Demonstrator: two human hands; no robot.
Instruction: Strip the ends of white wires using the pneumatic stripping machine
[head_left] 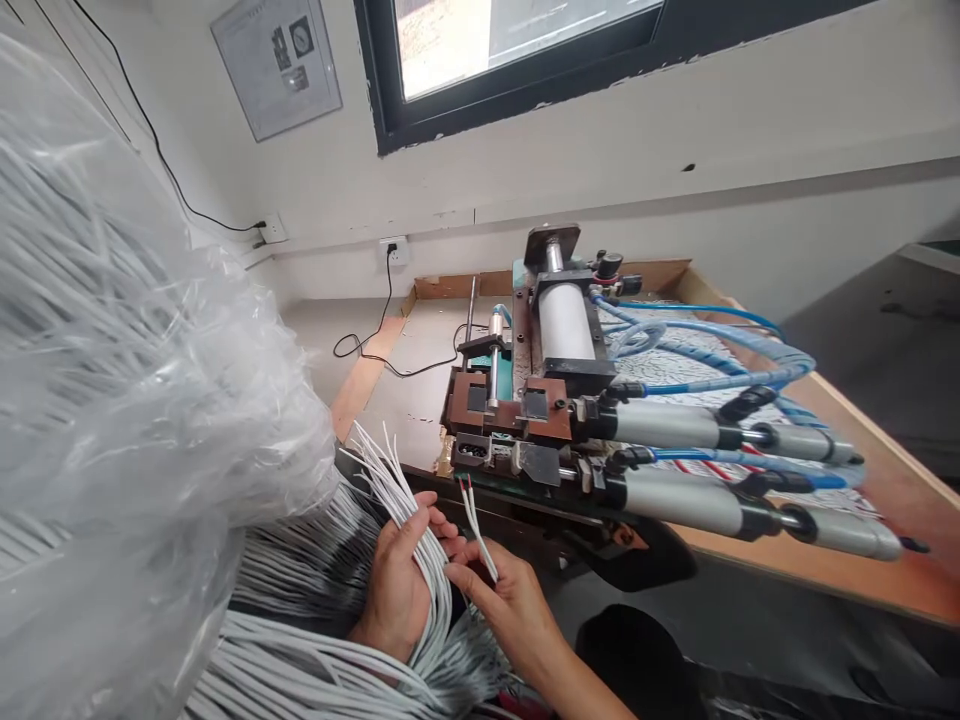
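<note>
My left hand (pixel 401 575) is closed around a bundle of white cables (pixel 397 490), whose cut ends fan out up and to the left. To its right, my right hand (pixel 514 605) pinches a pair of white cables (pixel 475 525) with stripped tips that show red inner wire. Those tips point up at the front of a pneumatic wire stripping machine (pixel 532 410), just below its dark jaw block (pixel 472 450). The fingers of both hands are close together at the bundle. Below, the cables run down into a larger heap (pixel 315 670).
Clear plastic sheeting (pixel 225 370) wraps a tall mass of grey-white cables on the left. Air cylinders (pixel 675 500) and blue hoses (pixel 720 370) reach out to the right of the machine. A wooden border (pixel 840 430) edges a bench area strewn with wire scraps. A black cord (pixel 420 373) lies behind.
</note>
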